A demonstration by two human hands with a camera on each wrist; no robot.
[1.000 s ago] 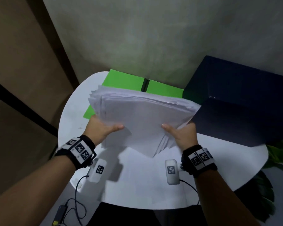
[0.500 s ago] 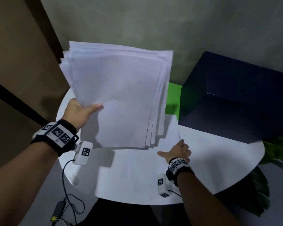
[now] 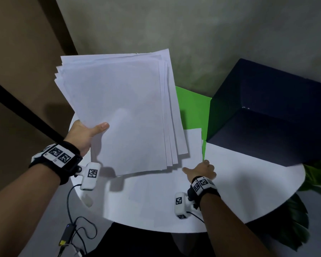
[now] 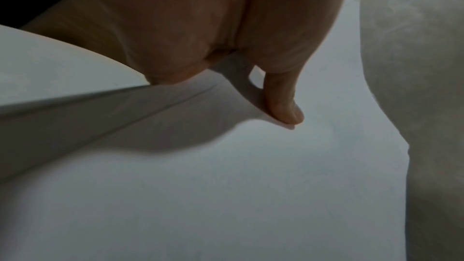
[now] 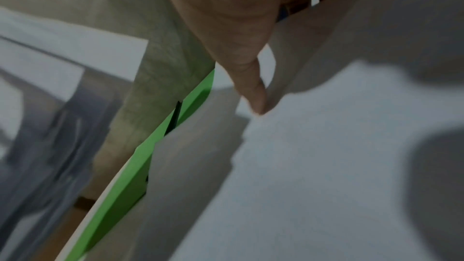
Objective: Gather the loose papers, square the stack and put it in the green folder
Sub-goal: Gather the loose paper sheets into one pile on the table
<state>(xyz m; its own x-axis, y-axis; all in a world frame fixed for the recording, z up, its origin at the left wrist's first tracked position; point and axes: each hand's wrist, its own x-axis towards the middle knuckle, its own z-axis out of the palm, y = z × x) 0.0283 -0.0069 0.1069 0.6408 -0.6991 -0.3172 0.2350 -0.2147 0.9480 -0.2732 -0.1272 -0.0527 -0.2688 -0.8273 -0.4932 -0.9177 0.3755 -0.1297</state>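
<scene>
My left hand grips a thick, uneven stack of white papers by its lower left edge and holds it up above the table, the sheets fanned at the right side. The left wrist view shows the thumb pressed on the top sheet. The green folder lies at the back of the table, mostly hidden behind the stack. A loose white sheet lies partly over it. My right hand rests low on the table at that sheet's near corner, fingers relaxed, thumb touching paper beside the folder's edge.
The round white table carries a large dark blue box at the right, tight against the folder. Green plant leaves show past the table's right rim. A cable hangs at the near left. A wall stands close behind.
One second ago both hands held the stack low over the folder. My right hand let go and dropped to the table; my left lifted the stack upright.
</scene>
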